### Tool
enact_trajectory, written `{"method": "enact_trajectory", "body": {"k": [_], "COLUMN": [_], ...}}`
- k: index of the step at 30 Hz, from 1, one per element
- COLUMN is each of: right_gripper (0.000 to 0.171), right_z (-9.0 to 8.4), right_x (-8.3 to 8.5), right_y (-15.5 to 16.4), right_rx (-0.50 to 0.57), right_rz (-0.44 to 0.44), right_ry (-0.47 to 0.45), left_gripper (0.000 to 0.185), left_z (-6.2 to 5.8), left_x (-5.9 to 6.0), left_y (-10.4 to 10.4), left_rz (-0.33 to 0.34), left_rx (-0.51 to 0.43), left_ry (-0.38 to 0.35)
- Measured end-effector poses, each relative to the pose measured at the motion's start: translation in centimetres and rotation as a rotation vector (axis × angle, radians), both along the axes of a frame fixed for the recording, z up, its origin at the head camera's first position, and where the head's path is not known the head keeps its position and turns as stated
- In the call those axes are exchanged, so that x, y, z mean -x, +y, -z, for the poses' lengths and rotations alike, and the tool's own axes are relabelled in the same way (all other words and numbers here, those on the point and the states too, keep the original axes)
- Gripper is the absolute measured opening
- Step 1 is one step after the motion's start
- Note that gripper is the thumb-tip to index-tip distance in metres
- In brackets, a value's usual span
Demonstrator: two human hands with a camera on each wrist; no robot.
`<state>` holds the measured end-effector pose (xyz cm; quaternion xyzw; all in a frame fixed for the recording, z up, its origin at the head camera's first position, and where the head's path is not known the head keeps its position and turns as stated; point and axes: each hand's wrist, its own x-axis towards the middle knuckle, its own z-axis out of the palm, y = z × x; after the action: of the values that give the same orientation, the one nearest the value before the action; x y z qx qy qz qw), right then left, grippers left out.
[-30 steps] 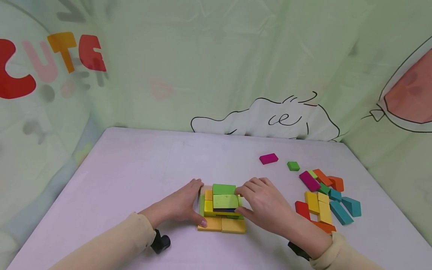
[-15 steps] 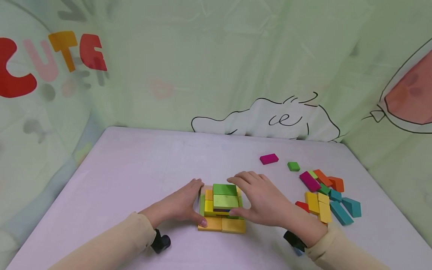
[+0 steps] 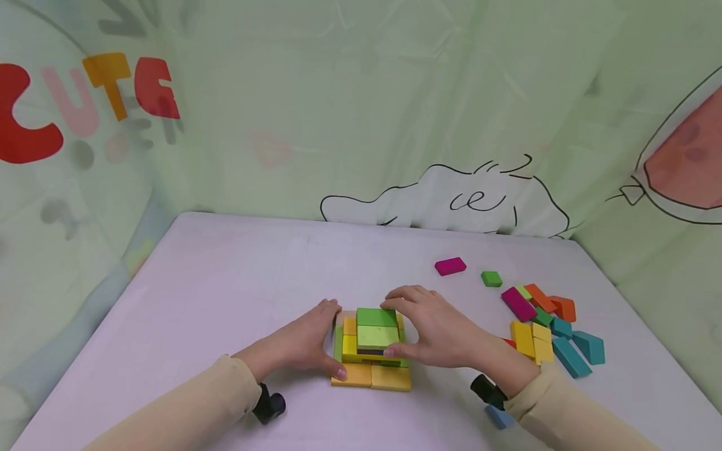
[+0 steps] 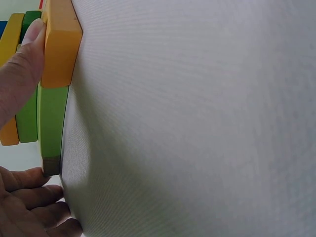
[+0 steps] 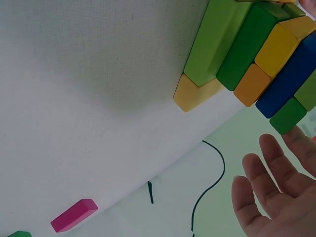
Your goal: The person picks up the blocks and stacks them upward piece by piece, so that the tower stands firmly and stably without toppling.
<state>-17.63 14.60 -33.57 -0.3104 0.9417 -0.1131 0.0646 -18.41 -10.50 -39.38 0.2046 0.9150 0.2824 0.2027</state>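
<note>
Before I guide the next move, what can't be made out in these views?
Light-blue block: head view, partly covered by the right sleeve.
Red block: head view, mostly hidden by the right forearm.
Block stack: left wrist view, upper layers cut off by the left edge.
Lone green block: right wrist view, cut off by the bottom edge.

Right of the block stack (image 3: 376, 338), a red block (image 3: 509, 342) is being mostly hidden by the right forearm (image 3: 504, 362), and a blue block (image 3: 497, 417) is being partly covered by the right sleeve (image 3: 564, 407). At the stack, the left hand (image 3: 304, 338) and the right hand (image 3: 434, 329) are being cut off by their wrist views' edges.
</note>
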Motion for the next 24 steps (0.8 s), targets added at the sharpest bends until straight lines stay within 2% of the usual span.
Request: {"method": "enact_trajectory", "body": {"k": [20, 24], "right_gripper": [0.068, 0.066], "right_z": [-0.3, -0.8], "right_x": [-0.3, -0.3], "right_y": [0.1, 1.0], "right_rx": [-0.012, 0.019], "right_rz": [0.026, 0.038], "right_ry": [-0.026, 0.0], "left_gripper": [0.114, 0.115], "left_z": [0.1, -0.1], "left_x": [0.1, 0.0], "left_y": [0.2, 0.1], "left_rz": [0.01, 0.002], "left_rx": [-0.008, -0.003], "left_ry": [0.0, 0.008]}}
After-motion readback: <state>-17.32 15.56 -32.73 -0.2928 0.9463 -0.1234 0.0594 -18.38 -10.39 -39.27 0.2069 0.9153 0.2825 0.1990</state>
